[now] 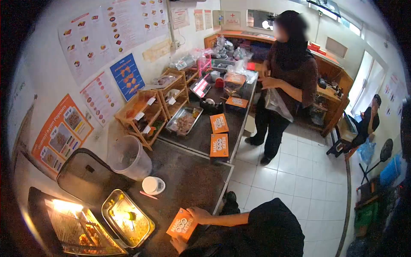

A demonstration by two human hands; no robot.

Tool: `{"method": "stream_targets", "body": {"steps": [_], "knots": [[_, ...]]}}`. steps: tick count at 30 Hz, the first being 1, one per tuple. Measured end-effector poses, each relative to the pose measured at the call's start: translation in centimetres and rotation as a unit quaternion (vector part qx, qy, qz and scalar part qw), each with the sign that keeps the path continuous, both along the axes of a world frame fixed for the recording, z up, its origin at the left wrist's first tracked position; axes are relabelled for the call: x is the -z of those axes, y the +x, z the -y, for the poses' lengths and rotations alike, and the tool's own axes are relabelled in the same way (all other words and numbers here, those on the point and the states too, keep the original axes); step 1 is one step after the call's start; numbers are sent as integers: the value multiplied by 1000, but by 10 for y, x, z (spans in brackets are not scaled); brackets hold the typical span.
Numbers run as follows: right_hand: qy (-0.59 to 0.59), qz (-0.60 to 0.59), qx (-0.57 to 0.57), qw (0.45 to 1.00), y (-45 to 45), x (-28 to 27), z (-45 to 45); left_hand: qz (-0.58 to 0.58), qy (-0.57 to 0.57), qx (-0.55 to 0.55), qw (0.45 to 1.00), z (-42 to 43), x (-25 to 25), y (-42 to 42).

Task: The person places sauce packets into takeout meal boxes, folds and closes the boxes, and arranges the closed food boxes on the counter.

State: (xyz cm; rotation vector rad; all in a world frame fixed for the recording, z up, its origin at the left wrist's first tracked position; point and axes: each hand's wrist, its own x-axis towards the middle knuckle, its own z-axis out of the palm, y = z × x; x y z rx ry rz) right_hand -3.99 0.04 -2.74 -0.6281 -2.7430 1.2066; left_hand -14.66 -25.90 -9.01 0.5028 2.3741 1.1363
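Note:
An orange box with white lettering lies at the front edge of the dark table. My right hand grips its upper right edge, while my left hand holds its lower side. Left of the box is a metal tray with yellowish food and a utensil in it. Beyond it stand a round white scale and a pinkish stick.
A clear plastic bucket, wooden racks and a lit food warmer line the wall side. More orange boxes and a meat tray sit farther back. A co-worker stands beyond the table holding a plastic bag.

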Motion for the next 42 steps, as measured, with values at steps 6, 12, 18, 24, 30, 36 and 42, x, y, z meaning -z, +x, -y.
{"method": "stream_targets", "body": {"steps": [6, 12, 18, 24, 30, 36, 42], "knots": [[228, -201, -198, 932, -3, -6, -35, -513, -266, 115, 808, -40, -91, 28], [236, -246, -448, 826, -14, -13, -80, -418, -70, 255, 869, -46, -109, 16], [302, -260, -436, 807, -27, 3, -69, -342, -85, 310, 883, -44, -151, 16], [211, -202, -432, 853, 2, -5, -64, -407, -101, 300, 857, -49, -137, 21], [132, -241, -291, 916, 21, -77, -127, -517, -121, 211, 821, -64, -91, 19], [101, -285, 131, 944, 44, -123, -378, -507, -164, 42, 845, -146, -87, 60], [167, -324, 240, 900, 23, -73, -609, -465, -165, -16, 870, -231, -82, 66]]}}
